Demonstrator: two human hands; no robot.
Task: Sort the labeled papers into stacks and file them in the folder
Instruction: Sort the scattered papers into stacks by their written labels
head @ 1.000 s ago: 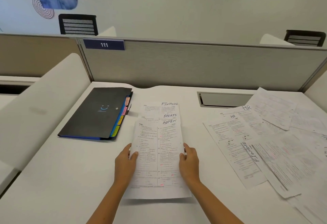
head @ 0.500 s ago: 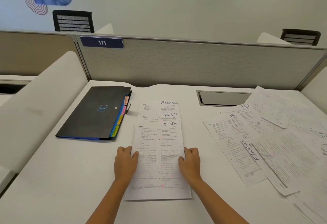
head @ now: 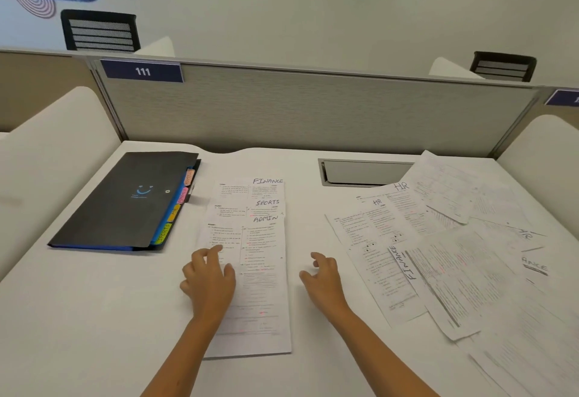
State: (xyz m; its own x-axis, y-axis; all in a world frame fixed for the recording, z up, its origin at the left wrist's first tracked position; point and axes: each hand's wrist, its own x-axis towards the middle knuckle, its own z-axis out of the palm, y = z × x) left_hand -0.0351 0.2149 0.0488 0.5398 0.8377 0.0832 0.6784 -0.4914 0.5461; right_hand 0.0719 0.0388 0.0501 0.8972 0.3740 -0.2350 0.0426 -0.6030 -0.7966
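Three overlapping sheets lie staggered in the desk's middle: the ADMIN sheet (head: pixel 250 271) on top, a SPORTS sheet (head: pixel 247 207) and a FINANCE sheet (head: pixel 250 188) peeking out behind it. My left hand (head: pixel 208 282) rests over the ADMIN sheet's left edge with loosely bent fingers. My right hand (head: pixel 322 280) hovers just right of that sheet, fingers relaxed, holding nothing. A black folder (head: pixel 122 202) with coloured tabs (head: pixel 178 208) lies closed at the left. A loose spread of papers (head: pixel 438 255) labeled HR and FINANCE covers the right side.
A grey partition (head: pixel 313 108) with a "111" plate closes off the back of the white desk (head: pixel 94 318). A recessed cable slot (head: pixel 363 172) sits behind the papers. White side panels flank the desk left and right.
Both hands let go of the ADMIN sheet, which now lies flat. The right hand moved off it to the right; the left hand stays at its left edge.
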